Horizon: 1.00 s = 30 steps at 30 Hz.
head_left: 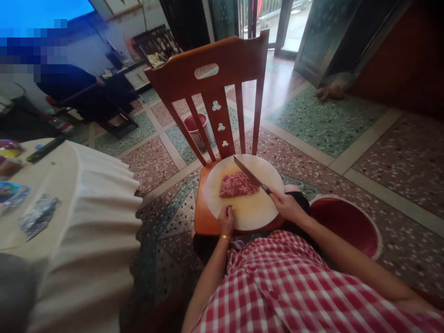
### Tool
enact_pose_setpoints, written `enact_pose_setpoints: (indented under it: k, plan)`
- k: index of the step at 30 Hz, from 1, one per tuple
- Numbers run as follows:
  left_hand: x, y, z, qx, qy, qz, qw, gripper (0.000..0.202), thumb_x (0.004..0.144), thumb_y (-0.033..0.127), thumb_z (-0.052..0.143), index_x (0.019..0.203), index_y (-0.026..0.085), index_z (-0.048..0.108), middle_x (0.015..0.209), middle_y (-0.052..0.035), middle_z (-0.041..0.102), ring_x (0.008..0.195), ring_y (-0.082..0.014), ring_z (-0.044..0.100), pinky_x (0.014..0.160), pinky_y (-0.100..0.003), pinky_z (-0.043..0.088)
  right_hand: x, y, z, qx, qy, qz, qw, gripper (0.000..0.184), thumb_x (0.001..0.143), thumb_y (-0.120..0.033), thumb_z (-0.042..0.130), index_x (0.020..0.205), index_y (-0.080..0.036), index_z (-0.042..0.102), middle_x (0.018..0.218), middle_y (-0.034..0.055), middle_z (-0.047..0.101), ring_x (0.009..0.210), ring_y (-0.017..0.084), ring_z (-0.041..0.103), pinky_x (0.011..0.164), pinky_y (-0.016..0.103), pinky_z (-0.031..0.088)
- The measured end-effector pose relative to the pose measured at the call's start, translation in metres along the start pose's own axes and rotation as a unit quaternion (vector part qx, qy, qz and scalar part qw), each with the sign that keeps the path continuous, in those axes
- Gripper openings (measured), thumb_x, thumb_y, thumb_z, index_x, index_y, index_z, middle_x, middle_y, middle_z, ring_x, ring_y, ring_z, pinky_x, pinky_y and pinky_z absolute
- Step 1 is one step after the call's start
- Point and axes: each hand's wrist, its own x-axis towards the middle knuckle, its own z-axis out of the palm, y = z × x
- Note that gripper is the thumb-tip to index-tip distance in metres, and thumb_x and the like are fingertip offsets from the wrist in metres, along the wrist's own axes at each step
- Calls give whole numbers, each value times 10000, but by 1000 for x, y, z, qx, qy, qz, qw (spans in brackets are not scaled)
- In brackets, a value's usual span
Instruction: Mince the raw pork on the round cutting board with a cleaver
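Note:
A round white cutting board rests on the seat of a wooden chair in front of me. Minced red meat lies in a flattened heap on the board's middle. My right hand is closed around the handle of a knife, whose blade slants up and left over the meat's far right side. At the board's near left edge is my left hand, fingers curled together; whether anything small is in them I cannot make out.
To the left stands a table under a pale cloth, with packets and a dark long object on it. A bucket is behind the chair. A round red stool top is at my right. Further back sits a person.

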Motion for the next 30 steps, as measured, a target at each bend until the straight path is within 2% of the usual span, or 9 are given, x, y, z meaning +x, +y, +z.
enact_pose_setpoints:
  k: [3, 6, 9, 13, 15, 20, 23, 26, 30]
  plan:
    - [0, -1, 1, 1, 5, -1, 1000, 256, 829, 299, 388, 883, 158, 594, 825, -50, 622, 774, -131, 567, 734, -245, 445, 0, -8, -6, 18, 57, -65, 996, 430, 920, -322, 333, 1327, -188, 374, 1104, 76, 572, 928, 218, 572, 807, 285, 452]
    - [0, -2, 1, 1, 8, 0, 1000, 253, 827, 298, 391, 883, 162, 597, 828, -50, 625, 781, -132, 567, 740, -243, 442, 4, 1, 5, -39, 16, 0, 999, 426, 912, -295, 335, 1320, -185, 387, 987, 88, 624, 816, 243, 609, 734, 321, 482]
    - [0, -2, 0, -4, 4, -4, 1000, 255, 823, 301, 393, 888, 162, 596, 825, -50, 626, 773, -132, 570, 729, -238, 443, 8, 11, 11, -71, -39, 60, 995, 397, 899, -276, 364, 1283, -213, 443, 925, 73, 644, 813, 259, 610, 701, 326, 490]
    - [0, 0, 1, -3, 5, -7, 1000, 252, 822, 299, 394, 878, 160, 596, 807, -46, 623, 757, -128, 566, 718, -235, 442, 8, 1, -2, -33, 26, -43, 998, 409, 918, -305, 342, 1319, -234, 385, 1098, 59, 577, 941, 230, 567, 798, 303, 456]
    - [0, 0, 1, -2, 7, -6, 1000, 252, 823, 302, 393, 881, 161, 594, 817, -46, 623, 765, -129, 565, 723, -239, 440, 7, -1, -2, -38, 52, -61, 996, 428, 923, -305, 323, 1338, -204, 352, 1111, 75, 568, 935, 225, 569, 803, 298, 452]
    - [0, -3, 1, -8, 12, -9, 1000, 259, 818, 312, 399, 885, 161, 599, 814, -50, 624, 757, -130, 569, 715, -239, 443, 11, 13, 12, -116, -29, 31, 992, 392, 903, -295, 360, 1277, -223, 451, 835, 66, 657, 722, 239, 621, 651, 305, 490]
    - [0, -3, 1, -21, 11, -15, 1000, 265, 817, 315, 399, 887, 155, 598, 800, -49, 622, 735, -128, 568, 689, -238, 445, 13, 10, 0, -67, 25, -17, 997, 401, 915, -323, 340, 1297, -232, 422, 941, 75, 639, 789, 229, 610, 686, 288, 473]
    - [1, -1, 1, -29, 17, -37, 999, 268, 816, 317, 399, 889, 152, 597, 781, -45, 622, 722, -127, 566, 681, -239, 444, 9, 7, -8, -34, 83, -61, 994, 436, 916, -340, 326, 1318, -185, 391, 979, 102, 623, 832, 228, 597, 740, 286, 452]
    - [2, 3, 0, -25, 27, -45, 998, 260, 813, 308, 402, 878, 151, 599, 789, -48, 621, 738, -128, 561, 699, -241, 439, 3, 23, 8, -33, 11, 35, 999, 413, 884, -304, 358, 1271, -201, 461, 844, 80, 653, 741, 239, 614, 677, 301, 473]
